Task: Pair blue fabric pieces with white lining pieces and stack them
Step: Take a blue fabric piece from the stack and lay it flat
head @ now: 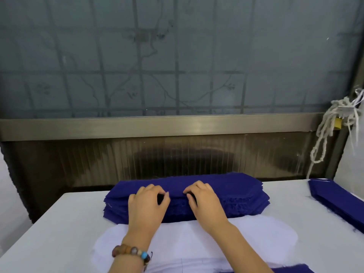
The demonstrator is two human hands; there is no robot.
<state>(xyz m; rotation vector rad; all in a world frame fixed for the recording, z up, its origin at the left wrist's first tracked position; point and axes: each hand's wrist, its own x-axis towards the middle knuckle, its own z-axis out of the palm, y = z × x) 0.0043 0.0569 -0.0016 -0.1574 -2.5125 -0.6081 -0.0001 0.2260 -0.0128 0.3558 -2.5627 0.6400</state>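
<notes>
Near top edge of blue stack (236, 192) is pinched by curled fingers of left hand (146, 206) and right hand (205, 203); white lining pieces (177, 243) are laid just in front. Layers judged soft, light; edge hold advised.

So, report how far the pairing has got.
Early, it seems. Done: perhaps one blue piece lying at the bottom edge. In hand: left hand and right hand pinch layers atop the blue stack. Left: that thick stack and the white lining pieces before it.
</notes>
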